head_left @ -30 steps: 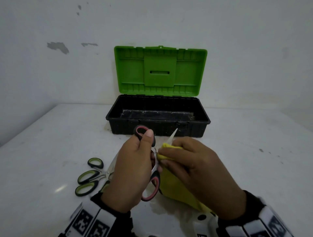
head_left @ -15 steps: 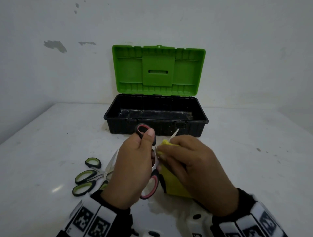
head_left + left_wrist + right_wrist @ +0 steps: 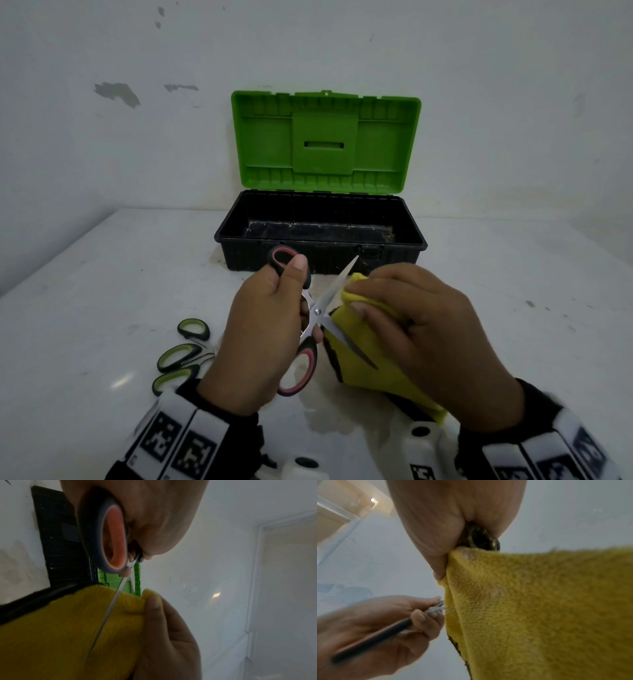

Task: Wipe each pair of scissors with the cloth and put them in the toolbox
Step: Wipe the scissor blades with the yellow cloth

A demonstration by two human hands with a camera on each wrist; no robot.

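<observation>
Scissors (image 3: 310,318) now opened wider; left hand (image 3: 263,329) grips handles, right hand (image 3: 421,335) pinches cloth (image 3: 363,356) round blade; toolbox (image 3: 322,236) empty, green pairs (image 3: 181,356) wait on bench (image 3: 102,291).

The left hand (image 3: 260,329) covers the blades of the green scissors (image 3: 181,356) on the table; only handle loops show, so their number cannot be told. The right hand (image 3: 424,329) and yellow cloth (image 3: 352,356) hide part of the far blade of the red scissors (image 3: 317,311). The toolbox (image 3: 322,240) floor is dark and its contents cannot be made out. In the right wrist view the scissors are blurred, and the cloth runs off the right and bottom edges.
</observation>
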